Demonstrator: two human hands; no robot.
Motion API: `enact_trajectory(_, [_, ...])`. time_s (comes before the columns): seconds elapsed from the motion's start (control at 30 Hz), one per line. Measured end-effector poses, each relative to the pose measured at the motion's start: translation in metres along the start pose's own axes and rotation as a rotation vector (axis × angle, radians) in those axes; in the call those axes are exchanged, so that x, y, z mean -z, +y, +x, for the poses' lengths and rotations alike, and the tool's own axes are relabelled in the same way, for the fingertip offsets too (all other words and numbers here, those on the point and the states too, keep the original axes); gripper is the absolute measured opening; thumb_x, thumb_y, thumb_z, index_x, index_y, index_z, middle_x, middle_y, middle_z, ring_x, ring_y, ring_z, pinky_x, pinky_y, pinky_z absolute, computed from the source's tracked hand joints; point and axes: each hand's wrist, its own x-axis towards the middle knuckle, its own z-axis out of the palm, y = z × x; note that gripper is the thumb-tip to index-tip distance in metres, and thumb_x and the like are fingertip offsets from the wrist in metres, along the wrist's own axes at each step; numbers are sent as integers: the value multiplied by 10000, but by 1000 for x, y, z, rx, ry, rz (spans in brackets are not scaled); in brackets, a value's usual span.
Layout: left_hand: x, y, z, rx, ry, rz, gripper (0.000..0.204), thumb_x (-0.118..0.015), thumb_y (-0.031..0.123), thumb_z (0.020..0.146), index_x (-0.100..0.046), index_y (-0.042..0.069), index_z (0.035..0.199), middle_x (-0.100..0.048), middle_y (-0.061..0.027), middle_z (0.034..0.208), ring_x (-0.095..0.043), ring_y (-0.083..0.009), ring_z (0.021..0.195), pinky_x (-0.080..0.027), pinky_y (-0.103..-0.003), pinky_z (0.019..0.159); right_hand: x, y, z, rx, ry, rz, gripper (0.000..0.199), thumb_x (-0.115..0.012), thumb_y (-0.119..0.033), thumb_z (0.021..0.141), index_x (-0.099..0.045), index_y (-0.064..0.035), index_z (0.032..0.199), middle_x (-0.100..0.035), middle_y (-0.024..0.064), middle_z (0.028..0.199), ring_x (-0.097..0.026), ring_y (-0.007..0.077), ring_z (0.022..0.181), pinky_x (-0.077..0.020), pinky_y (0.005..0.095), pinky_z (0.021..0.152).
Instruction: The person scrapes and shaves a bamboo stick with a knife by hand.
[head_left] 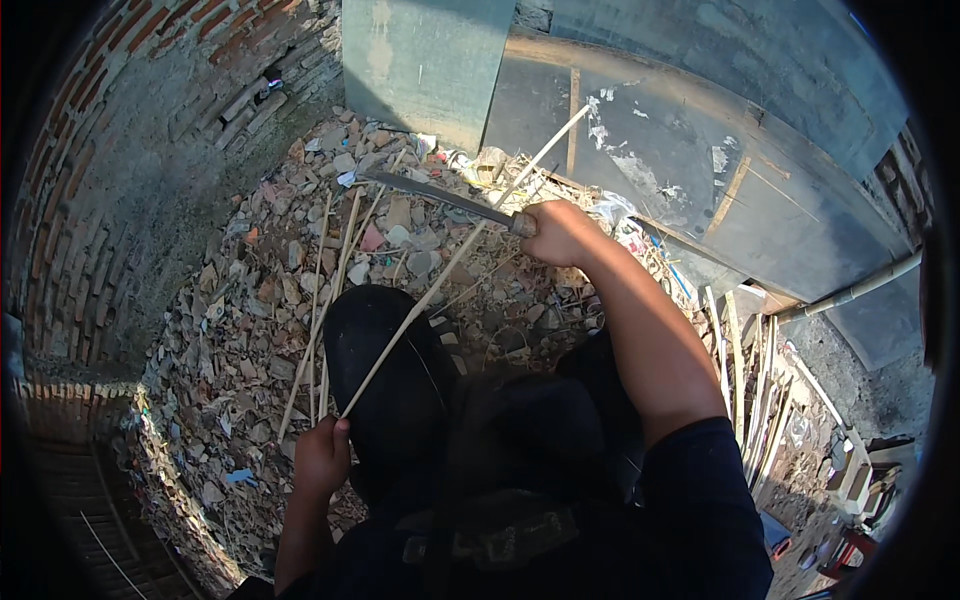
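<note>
My left hand [322, 455] is closed on the near end of a long, pale wooden strip [418, 308], which looks like split bamboo. The strip slants up and to the right, passing over my dark-clothed left knee. In my right hand [558, 234] is the handle of a machete [440, 197], its long dark blade pointing left. The blade crosses the strip near my right fist; whether it touches cannot be told. Several similar strips [330, 290] lie on the rubble just left of my knee.
Broken bricks and stones [250, 330] cover the ground around me. A brick wall [130, 200] rises at the left. Grey-green panels [425, 70] stand at the back, beside a dark board [660, 150]. More strips [765, 390] are bundled at the right, near a pole [860, 285].
</note>
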Motion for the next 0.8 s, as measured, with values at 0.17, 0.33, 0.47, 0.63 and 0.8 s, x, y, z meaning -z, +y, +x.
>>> enact_trajectory(0.17, [-5,-2,-4,-9,36,-61,432,-476,329,1064,-559,4,792,-575,-211,598,-633,-435,606,-452,-504,556,10,-28,-15,105,-59,3,333,-713,-260,725,-709,-32,968,-701,237,840,-694,388,850,-542,480,785])
enact_trajectory(0.33, [-4,-3,5,15,-22,-101,469,-439,362,1071,-561,-3,804,-570,-221,617,-627,-436,618,-445,-496,565,-2,6,6,-9,47,-52,391,-692,-293,780,-720,-50,1085,-724,217,980,-696,384,949,-556,459,861])
enact_trajectory(0.47, [-7,-5,-7,37,-14,-61,481,-415,376,1075,-564,1,813,-572,-219,647,-624,-443,645,-445,-494,583,1,-40,-18,135,24,-30,294,-705,-243,732,-704,-60,962,-699,214,839,-683,409,842,-543,473,774])
enact_trajectory(0.63, [-14,2,-3,-28,106,-50,416,-493,332,1054,-551,7,801,-558,-227,598,-605,-464,593,-438,-511,541,21,17,4,-139,-12,112,312,-668,-214,776,-724,-56,1039,-734,212,979,-714,353,944,-558,448,839])
enact_trajectory(0.8, [-4,1,-1,-26,88,45,384,-514,299,1047,-547,10,796,-561,-233,610,-602,-471,606,-432,-515,541,8,30,7,-125,52,-18,326,-672,-224,772,-720,-68,1055,-728,216,1005,-699,373,993,-546,460,887])
